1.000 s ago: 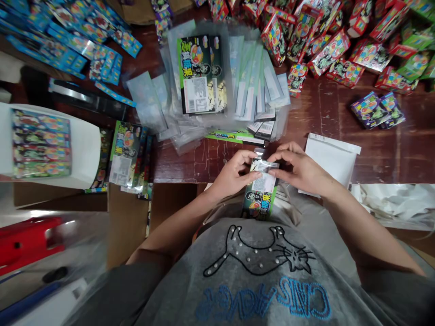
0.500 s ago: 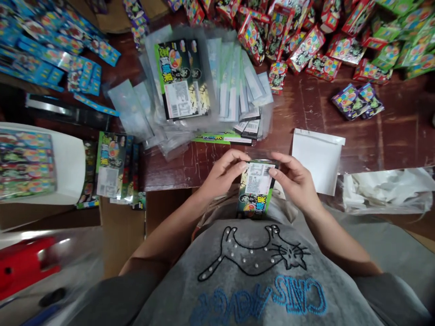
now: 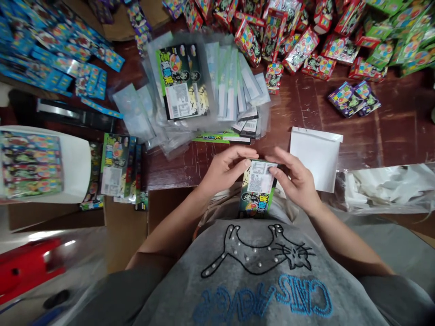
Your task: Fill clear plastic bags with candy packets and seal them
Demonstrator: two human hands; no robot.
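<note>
A flat printed candy packet (image 3: 257, 185) in green, black and yellow, with a white label, is held at the table's front edge, before my shirt. My left hand (image 3: 226, 170) grips its upper left corner, thumb on the label side and fingers along the far edge. At the opposite corner, my right hand (image 3: 296, 179) presses its thumb on the label side, with the fingers reaching over the far edge. Just beyond lies a pile of similar packets in clear plastic sleeves (image 3: 183, 81). A white paper pouch (image 3: 314, 154) rests to the right of my right hand.
Red candy boxes (image 3: 301, 50) are heaped at the back, with green boxes (image 3: 380, 52) farther right and blue boxes (image 3: 90, 79) on the left. Two purple boxes (image 3: 353, 98) lie at right. A white tray (image 3: 79, 167) holds packed boxes beside stacked packets (image 3: 115, 165).
The fingers of my right hand have lifted and straightened slightly at the packet's far edge. The packet stays in nearly the same place between both hands.
</note>
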